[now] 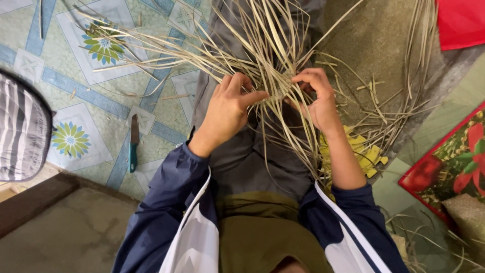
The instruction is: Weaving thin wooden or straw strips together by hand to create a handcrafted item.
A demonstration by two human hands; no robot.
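Leftmost, a striped grey-and-white cushion (22,134) is seen at the frame edge, w/ a patterned floor mat (70,65) spread beside it; on the mat a small knife (134,144) w/ a teal handle is laid, blade pointing away, well apart from the hands and untouched. Nearer the middle, the left hand (227,111) is held over the lap, fingers curled and thumb pressed onto a few pale strips, so a pinch on strands is judged rather than a full fist. Between both hands a small woven knot (283,91) of the dried leaf strips (262,45) is held, approx. above the knees; only that tight patch looks plaited, while most strips are fanned out loose upward and to both sides, so the weaving is judged barely begun w/ nearly all strand length left to work in. The right hand (318,98) is closed on the knot's right edge, fingertips bent inward over it. Loose ends are crossed over each other and hang across the grey trousers (242,156), which could tangle. Further right, a yellow scrap (364,151) is partly hidden under the forearm, more strips are strewn on a brownish mat (374,40), then a red cloth (462,20) at top and a red floral-print cover (454,162) at the edge
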